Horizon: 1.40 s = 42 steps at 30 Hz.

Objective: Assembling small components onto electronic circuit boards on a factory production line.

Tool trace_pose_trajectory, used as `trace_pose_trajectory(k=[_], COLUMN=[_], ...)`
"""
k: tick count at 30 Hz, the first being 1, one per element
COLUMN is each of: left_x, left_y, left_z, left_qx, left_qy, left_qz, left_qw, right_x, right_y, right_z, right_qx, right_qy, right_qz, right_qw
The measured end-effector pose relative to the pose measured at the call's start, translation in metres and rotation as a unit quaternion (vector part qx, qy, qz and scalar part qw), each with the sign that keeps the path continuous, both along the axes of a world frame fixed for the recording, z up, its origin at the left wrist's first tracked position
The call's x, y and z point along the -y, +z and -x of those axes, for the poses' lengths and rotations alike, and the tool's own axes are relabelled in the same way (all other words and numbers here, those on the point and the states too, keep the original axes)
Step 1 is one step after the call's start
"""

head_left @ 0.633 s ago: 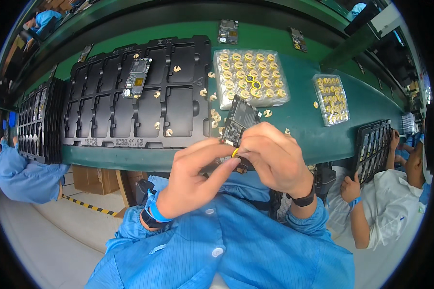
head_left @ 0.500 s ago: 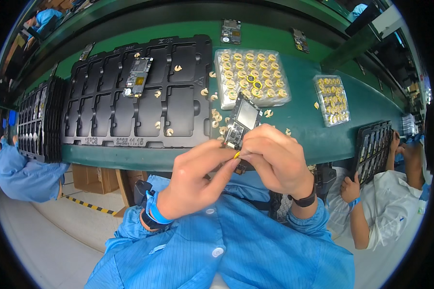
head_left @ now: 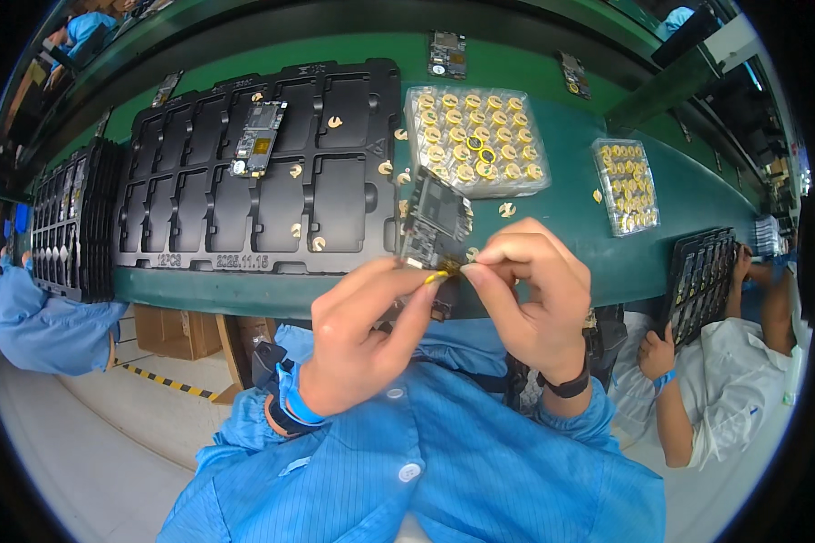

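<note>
My left hand is closed on a dark circuit board, which tilts upright above the bench's near edge. Between its thumb and forefinger shows a small yellow-rimmed disc, like a coin cell, at the board's lower end. My right hand pinches thumb and forefinger together right beside that end; whatever lies between the tips is too small to make out. Beyond the board stands a clear tray of yellow-rimmed coin cells, with two loose yellow rings on top.
A large black compartment tray lies at left, one circuit board on it. Small cream notched pieces are scattered about. A smaller cell tray sits at right. Stacked black trays stand far left. Co-workers sit on both sides.
The circuit board has turned and tilted, its bright metal square now looking dark. My right hand has drawn slightly right, its fingers more spread behind the pinch. My left hand has shifted slightly left.
</note>
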<state>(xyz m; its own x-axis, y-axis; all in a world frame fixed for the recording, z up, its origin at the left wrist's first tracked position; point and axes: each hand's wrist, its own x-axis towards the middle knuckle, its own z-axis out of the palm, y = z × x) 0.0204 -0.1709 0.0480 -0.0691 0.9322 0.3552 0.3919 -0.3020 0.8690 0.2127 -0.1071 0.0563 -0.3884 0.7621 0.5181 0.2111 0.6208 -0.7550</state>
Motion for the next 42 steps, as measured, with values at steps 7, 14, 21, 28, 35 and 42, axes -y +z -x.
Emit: trace_pose_trajectory(k=[7, 14, 21, 28, 35, 42], left_x=[0.001, -0.004, -0.01, -0.011, -0.013, -0.005], left_y=[-0.016, -0.021, -0.024, -0.026, -0.029, -0.019], left_z=[-0.011, -0.009, -0.012, -0.012, -0.01, 0.001], left_qx=[-0.143, -0.205, -0.186, -0.199, -0.166, 0.054], left_qy=[0.089, 0.089, 0.097, 0.114, 0.101, -0.044], left_qz=[-0.149, -0.191, -0.192, -0.204, -0.213, -0.044], left_qw=[0.974, 0.956, 0.959, 0.952, 0.958, 0.997], right_x=[0.021, 0.022, 0.022, 0.022, 0.025, 0.029], right_y=[0.001, 0.002, 0.001, 0.003, -0.002, -0.014], right_z=[0.014, 0.021, 0.029, 0.031, 0.033, 0.024], right_qx=[-0.059, -0.042, -0.119, -0.192, -0.226, -0.156], right_qy=[0.023, 0.026, -0.012, -0.01, -0.003, 0.005], right_qz=[0.195, 0.253, 0.343, 0.408, 0.408, 0.357], right_qw=[0.979, 0.966, 0.932, 0.893, 0.885, 0.921])
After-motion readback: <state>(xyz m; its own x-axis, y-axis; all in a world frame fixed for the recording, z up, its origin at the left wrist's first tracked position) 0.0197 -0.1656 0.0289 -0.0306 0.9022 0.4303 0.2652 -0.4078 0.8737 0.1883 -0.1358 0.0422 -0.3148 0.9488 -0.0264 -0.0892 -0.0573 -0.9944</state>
